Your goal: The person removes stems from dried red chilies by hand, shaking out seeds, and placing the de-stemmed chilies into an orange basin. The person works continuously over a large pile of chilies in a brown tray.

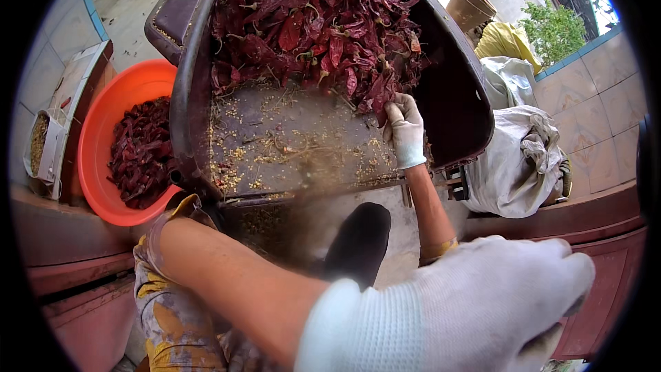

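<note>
My right hand (405, 124), in a white knit glove, pinches a dried red chili pepper (382, 94) at the lower edge of a big heap of dried red chilies (315, 20). The heap lies on a dark maroon, padded surface with raised rounded sides (199, 51). Yellow seeds and stem bits (242, 160) are scattered over its near part. My left hand (480, 294), also gloved, is close to the camera at the lower right, fingers bent; its palm side is hidden. Its forearm crosses the lower view. An orange plastic basin (95, 129) at left holds more dried chilies (142, 155).
White woven sacks (508, 165) and a yellow sack (508, 41) stand at right beside a tiled wall (594, 108). At far left, a small white container (47, 150) holds yellowish bits beside a ledge. A dark-covered leg or foot (359, 243) shows below the surface's near edge.
</note>
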Tool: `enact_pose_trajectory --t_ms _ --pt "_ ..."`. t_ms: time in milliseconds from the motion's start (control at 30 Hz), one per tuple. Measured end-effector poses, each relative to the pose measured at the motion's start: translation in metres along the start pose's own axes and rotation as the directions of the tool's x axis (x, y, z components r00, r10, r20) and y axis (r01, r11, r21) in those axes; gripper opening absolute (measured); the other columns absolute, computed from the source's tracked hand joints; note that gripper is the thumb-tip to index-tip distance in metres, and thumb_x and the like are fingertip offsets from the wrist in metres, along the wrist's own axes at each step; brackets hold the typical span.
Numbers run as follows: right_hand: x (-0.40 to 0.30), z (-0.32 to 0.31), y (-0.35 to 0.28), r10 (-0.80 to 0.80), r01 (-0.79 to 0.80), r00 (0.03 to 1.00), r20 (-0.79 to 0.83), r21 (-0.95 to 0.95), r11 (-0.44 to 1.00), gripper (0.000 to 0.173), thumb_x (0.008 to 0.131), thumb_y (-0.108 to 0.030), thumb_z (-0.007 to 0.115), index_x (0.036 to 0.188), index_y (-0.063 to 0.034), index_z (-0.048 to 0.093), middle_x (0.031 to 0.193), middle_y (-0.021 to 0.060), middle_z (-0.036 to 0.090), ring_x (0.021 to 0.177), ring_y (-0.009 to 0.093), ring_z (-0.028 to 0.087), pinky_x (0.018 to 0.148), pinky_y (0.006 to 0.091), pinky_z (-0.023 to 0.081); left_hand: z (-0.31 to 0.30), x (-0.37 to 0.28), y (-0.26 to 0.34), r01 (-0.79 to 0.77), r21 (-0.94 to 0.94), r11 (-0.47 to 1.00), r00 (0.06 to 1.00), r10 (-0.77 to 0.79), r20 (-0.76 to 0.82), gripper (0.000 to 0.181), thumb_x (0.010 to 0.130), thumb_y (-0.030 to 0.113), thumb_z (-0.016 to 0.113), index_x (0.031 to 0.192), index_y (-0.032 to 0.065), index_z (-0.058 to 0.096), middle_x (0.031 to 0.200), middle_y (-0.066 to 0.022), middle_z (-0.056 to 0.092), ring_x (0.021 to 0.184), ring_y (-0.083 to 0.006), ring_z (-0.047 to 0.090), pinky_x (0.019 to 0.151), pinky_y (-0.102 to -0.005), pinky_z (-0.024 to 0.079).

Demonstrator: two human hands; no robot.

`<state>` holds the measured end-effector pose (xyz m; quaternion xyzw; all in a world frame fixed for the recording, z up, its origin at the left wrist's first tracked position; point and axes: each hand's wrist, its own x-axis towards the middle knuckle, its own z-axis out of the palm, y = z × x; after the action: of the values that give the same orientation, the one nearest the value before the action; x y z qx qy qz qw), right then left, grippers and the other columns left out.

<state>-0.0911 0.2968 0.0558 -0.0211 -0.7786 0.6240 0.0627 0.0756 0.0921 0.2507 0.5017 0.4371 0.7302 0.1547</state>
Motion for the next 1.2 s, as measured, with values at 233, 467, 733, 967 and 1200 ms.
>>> enact_pose_trajectory --t_ms 233,467,733,967,1200 --pt "-0.02 0.04 -0.04 0.31 -0.401 0.827 0.47 0.105 0.91 0.028 0.097 -0.024 0.059 0.119 -0.0068 0.056 0.065 -0.005 0.054 0.04 0.002 0.035 0.034 0.0194 0.022 -0.117 -0.086 -0.123 0.455 0.749 0.482 0.793 0.164 -0.587 0.041 0.083 0.003 0.064 0.123 0.0086 0.062 0.133 -0.0096 0.054 0.109 -0.0213 0.061 0.094 -0.0359 0.049" --pt "-0.029 0.041 -0.025 0.192 -0.498 0.723 0.663 0.308 0.811 0.035 0.099 -0.016 0.047 0.13 -0.0002 0.052 0.099 0.0101 0.069 0.055 0.007 0.057 0.042 0.0192 0.042 -0.138 -0.107 -0.174 0.31 0.934 0.177 0.902 0.255 -0.348 0.038 0.087 0.02 0.066 0.124 0.0134 0.064 0.12 -0.0088 0.066 0.117 -0.0292 0.057 0.107 -0.047 0.035" --pt "-0.061 0.05 -0.018 0.046 -0.079 0.921 0.387 0.068 0.995 0.048 0.103 -0.035 0.041 0.132 0.0018 0.05 0.108 0.0145 0.07 0.049 0.006 0.054 0.042 0.0191 0.041 -0.157 -0.128 -0.161 -0.226 -0.42 0.879 0.468 -0.28 -0.838 0.024 0.1 0.016 0.052 0.121 0.0067 0.06 0.118 -0.0105 0.066 0.111 -0.0227 0.063 0.094 -0.0352 0.053" --pt "-0.079 0.08 -0.011 0.163 -0.179 0.836 0.524 -0.02 0.984 0.046 0.103 -0.042 0.041 0.109 -0.0029 0.065 0.081 0.0044 0.067 0.047 0.006 0.047 0.043 0.0225 0.037 -0.163 -0.137 -0.169 -0.267 -0.423 0.866 0.389 -0.305 -0.869 0.024 0.1 0.015 0.052 0.122 0.0075 0.058 0.12 -0.0097 0.065 0.112 -0.0243 0.063 0.094 -0.0369 0.054" --pt "-0.078 0.077 -0.029 0.358 -0.353 0.84 0.409 -0.089 0.931 0.026 0.1 -0.028 0.053 0.096 -0.0051 0.064 0.074 -0.0008 0.06 0.053 0.004 0.045 0.048 0.0214 0.037 -0.159 -0.131 -0.155 0.419 0.507 0.753 0.346 0.384 -0.856 0.036 0.095 0.015 0.059 0.129 0.0039 0.054 0.129 -0.0132 0.059 0.124 -0.0276 0.054 0.103 -0.0392 0.046"
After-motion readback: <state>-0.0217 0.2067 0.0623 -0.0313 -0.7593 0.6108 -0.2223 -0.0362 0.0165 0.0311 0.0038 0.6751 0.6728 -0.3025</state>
